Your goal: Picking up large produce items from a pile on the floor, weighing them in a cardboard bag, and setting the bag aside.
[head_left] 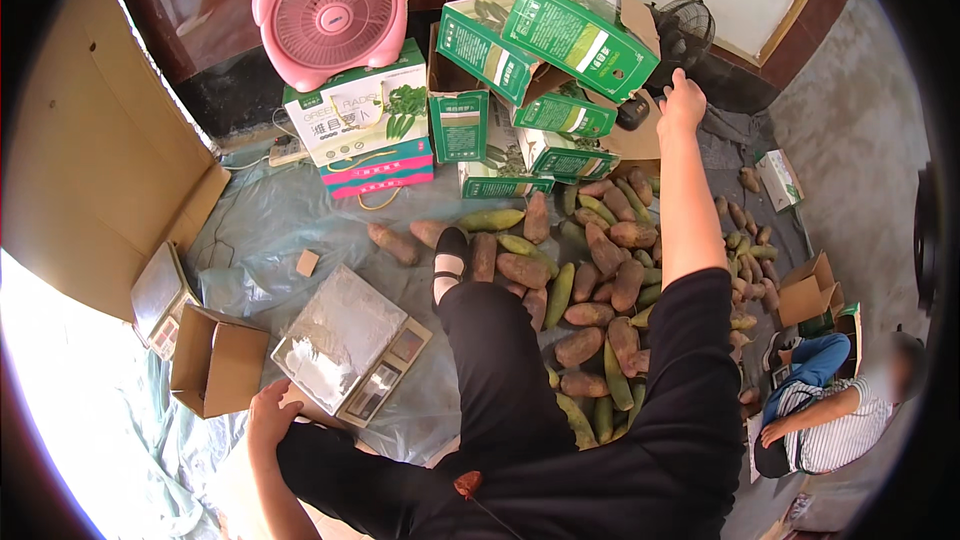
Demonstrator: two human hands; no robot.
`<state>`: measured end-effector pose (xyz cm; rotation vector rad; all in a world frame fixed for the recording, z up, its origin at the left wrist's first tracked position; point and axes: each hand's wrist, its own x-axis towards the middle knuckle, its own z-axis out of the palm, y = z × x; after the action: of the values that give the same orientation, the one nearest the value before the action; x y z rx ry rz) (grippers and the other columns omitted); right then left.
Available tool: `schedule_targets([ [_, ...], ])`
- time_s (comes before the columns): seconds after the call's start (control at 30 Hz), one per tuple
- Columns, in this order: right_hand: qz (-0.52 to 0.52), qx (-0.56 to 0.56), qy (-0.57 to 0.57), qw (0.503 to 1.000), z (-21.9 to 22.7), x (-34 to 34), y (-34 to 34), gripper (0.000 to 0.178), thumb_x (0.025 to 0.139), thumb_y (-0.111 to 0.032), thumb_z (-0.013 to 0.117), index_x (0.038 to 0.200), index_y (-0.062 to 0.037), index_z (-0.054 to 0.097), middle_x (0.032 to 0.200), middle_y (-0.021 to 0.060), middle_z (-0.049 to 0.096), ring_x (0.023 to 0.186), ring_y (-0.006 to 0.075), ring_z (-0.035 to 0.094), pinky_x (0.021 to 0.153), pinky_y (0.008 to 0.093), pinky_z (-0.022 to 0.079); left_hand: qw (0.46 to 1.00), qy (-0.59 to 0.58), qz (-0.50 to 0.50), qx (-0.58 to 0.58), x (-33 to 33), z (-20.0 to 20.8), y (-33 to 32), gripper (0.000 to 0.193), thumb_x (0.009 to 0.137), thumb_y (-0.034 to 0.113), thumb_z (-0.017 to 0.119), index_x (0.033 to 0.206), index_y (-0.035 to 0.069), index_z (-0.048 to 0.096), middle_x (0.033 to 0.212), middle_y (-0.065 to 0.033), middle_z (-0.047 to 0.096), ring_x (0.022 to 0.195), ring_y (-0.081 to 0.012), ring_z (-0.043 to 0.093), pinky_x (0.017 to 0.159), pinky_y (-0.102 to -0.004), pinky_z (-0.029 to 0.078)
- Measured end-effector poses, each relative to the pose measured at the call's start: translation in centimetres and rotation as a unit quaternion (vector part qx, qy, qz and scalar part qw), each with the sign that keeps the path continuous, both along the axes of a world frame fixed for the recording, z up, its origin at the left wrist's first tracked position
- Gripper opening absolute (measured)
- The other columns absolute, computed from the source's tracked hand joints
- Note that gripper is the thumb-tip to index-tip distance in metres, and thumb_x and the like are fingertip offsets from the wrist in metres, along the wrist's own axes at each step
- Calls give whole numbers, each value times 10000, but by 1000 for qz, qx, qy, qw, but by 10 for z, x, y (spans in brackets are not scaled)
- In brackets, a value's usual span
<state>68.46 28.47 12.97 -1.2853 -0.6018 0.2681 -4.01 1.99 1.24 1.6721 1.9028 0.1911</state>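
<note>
My right arm stretches far forward, and my right hand (683, 102) is beside the brown flap of a tilted green and white carton (580, 35). Its fingers are partly bent with the thumb apart, and I see nothing in them. Low at the left, my left hand (270, 416) is open beside my knee, near the corner of a flat metal scale (340, 335). A small open cardboard box (215, 360) stands just left of the scale. Under my right arm spreads a pile of long radishes (590, 314), some green, others coated in brown soil.
A pink animal-shaped fan (333, 20) sits on stacked cartons (360, 120). More green cartons (485, 50) lean together behind the radishes. A black fan (685, 25) stands beyond my right hand. Another person (835, 420) sits at the right, near a second radish heap (750, 260). Plastic sheeting (260, 240) covers the floor.
</note>
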Motion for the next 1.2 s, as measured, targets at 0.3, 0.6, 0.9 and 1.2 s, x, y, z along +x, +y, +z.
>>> schedule_targets([
  [0.3,62,-84,206,973,41,-27,35,540,794,-550,664,1055,-85,578,984,76,671,906,206,619,895,444,320,999,1,38,29,-1,-3,-1,417,695,79,710,1100,13,638,982,-160,683,894,-263,665,799,-361,517],
  [0.6,217,-23,262,940,29,-35,94,388,926,-354,570,1100,-8,561,1033,136,645,952,276,625,833,439,509,997,6,56,52,-4,-2,-8,384,710,77,706,1080,-6,644,967,-168,685,863,-263,673,776,-354,523],
  [0.9,256,88,231,935,55,-99,75,225,876,-107,610,1073,-7,568,1050,118,614,947,257,617,803,415,520,997,5,42,68,-11,-10,-14,361,706,68,701,1053,-15,650,953,-173,680,856,-272,665,774,-363,519],
  [1.2,393,87,-55,914,62,-215,-63,173,894,-128,605,992,15,607,868,23,631,753,80,574,651,249,476,970,-35,38,239,-10,2,-11,458,748,-44,614,1201,-6,558,1152,-185,601,1110,-329,555,967,-386,425],
])
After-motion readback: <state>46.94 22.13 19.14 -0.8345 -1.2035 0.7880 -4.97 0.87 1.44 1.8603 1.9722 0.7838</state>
